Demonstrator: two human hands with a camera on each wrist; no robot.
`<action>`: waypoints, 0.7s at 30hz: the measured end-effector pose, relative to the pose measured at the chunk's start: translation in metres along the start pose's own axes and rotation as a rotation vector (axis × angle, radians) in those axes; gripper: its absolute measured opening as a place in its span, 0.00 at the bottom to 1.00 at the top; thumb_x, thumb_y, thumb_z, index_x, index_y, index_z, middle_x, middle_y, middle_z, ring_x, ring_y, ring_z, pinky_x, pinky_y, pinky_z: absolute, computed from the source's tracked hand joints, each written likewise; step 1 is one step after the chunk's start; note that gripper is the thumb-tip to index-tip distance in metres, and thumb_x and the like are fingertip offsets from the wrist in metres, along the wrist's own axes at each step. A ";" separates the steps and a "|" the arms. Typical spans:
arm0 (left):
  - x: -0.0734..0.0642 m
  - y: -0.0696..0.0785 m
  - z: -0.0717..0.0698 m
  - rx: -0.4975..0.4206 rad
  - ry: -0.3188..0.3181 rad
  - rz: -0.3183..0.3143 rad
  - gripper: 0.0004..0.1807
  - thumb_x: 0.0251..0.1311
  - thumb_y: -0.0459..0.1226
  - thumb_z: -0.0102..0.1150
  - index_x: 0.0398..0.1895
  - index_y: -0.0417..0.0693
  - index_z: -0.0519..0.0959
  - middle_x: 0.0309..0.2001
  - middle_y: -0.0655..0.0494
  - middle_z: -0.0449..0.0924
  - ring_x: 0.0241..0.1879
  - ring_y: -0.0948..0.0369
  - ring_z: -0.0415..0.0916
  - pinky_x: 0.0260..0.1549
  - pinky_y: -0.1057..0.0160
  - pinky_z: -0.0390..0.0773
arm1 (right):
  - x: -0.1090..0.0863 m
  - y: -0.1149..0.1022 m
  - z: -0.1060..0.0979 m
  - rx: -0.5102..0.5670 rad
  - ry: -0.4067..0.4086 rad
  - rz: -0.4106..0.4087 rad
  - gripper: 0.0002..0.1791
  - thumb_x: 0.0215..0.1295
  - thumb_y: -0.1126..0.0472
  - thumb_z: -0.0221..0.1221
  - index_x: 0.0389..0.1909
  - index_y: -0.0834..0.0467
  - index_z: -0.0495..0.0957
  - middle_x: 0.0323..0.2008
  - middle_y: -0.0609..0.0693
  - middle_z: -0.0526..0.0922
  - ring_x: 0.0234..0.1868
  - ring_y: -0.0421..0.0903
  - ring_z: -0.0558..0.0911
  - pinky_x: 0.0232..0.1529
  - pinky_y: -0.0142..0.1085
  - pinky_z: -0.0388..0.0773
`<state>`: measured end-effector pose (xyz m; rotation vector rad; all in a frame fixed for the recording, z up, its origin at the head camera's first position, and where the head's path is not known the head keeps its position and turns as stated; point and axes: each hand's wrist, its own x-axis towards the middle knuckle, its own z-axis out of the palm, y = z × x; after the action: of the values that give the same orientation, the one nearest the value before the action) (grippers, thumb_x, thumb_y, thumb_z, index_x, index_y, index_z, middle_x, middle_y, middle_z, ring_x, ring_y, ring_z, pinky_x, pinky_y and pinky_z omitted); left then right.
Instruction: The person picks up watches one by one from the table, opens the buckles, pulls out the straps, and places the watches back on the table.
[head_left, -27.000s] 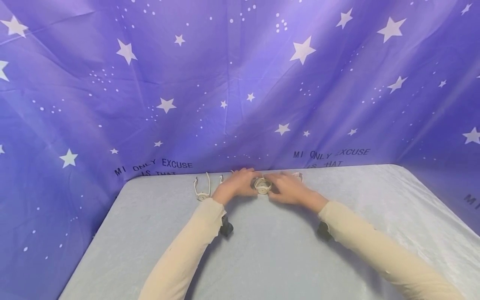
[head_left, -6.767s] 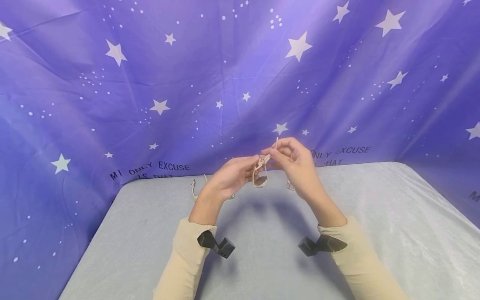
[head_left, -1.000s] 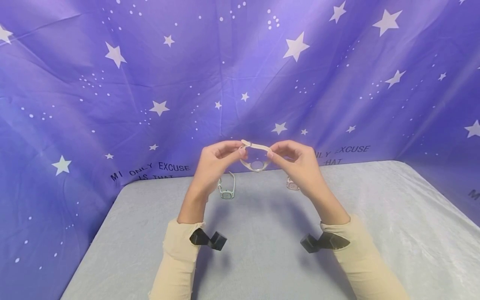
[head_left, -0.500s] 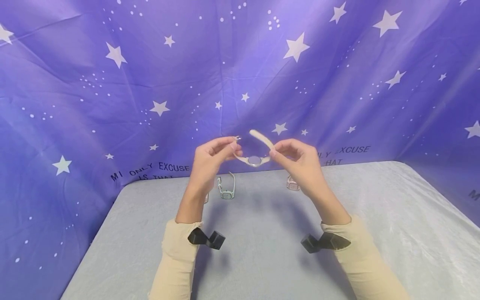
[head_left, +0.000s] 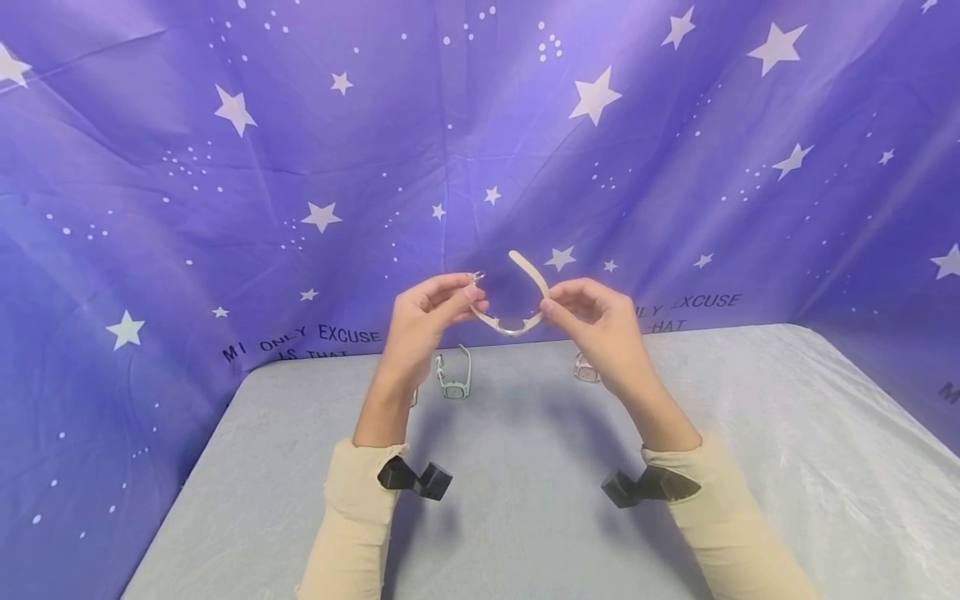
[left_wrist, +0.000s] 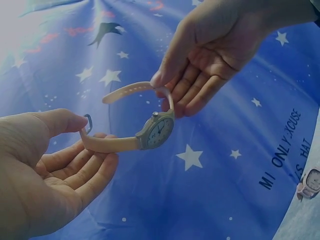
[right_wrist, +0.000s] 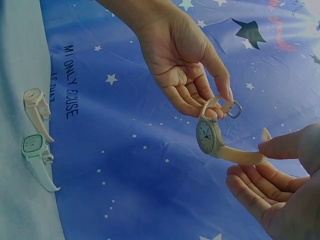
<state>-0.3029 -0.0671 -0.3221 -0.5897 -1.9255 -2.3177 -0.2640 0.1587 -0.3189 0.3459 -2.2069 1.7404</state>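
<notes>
In the head view, the left hand [head_left: 426, 323] pinches the watch [head_left: 513, 332] by its buckle [head_left: 479, 276] end, the right hand [head_left: 600, 323] by its strap [head_left: 531, 272], above the table [head_left: 525, 517]'s far side; a green watch [head_left: 455, 390] lies left, a pink watch [head_left: 587, 372] right. The left wrist view shows the strap unfastened, its holed tip [left_wrist: 111, 97] free. In the right wrist view, another watch [right_wrist: 35, 96] lies beside the green one.

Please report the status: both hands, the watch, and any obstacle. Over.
Left hand pinches buckle-end strap; right hand pinches holed strap. Cream watch unfastened, held up in air. No obstacle visible between hands.
</notes>
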 end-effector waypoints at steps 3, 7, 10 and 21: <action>0.000 -0.001 0.002 0.004 -0.006 0.007 0.19 0.67 0.28 0.61 0.56 0.22 0.74 0.36 0.54 0.88 0.39 0.56 0.88 0.49 0.58 0.87 | 0.001 0.001 0.000 0.041 0.002 -0.002 0.12 0.68 0.65 0.64 0.48 0.69 0.80 0.40 0.53 0.89 0.40 0.40 0.88 0.52 0.30 0.84; -0.001 -0.001 0.003 0.005 -0.011 0.012 0.17 0.67 0.28 0.60 0.55 0.24 0.76 0.35 0.57 0.88 0.40 0.55 0.88 0.49 0.58 0.87 | 0.001 0.001 0.000 0.085 -0.004 -0.002 0.13 0.68 0.66 0.64 0.49 0.70 0.78 0.39 0.51 0.89 0.39 0.42 0.88 0.49 0.32 0.86; -0.001 -0.002 0.003 0.008 -0.018 0.012 0.15 0.68 0.29 0.60 0.54 0.28 0.77 0.36 0.56 0.88 0.39 0.59 0.88 0.51 0.57 0.87 | 0.001 0.001 0.001 0.097 -0.007 0.001 0.13 0.68 0.66 0.64 0.49 0.68 0.79 0.38 0.46 0.89 0.38 0.40 0.88 0.48 0.32 0.86; 0.004 -0.013 0.000 0.031 -0.052 -0.017 0.21 0.71 0.32 0.58 0.62 0.27 0.72 0.52 0.32 0.83 0.45 0.58 0.87 0.55 0.57 0.85 | 0.006 0.012 0.003 0.117 -0.006 0.063 0.18 0.68 0.64 0.65 0.56 0.63 0.77 0.39 0.46 0.89 0.41 0.41 0.88 0.52 0.34 0.85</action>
<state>-0.3104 -0.0633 -0.3334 -0.6394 -1.9930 -2.3001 -0.2746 0.1589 -0.3280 0.3119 -2.1477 1.9089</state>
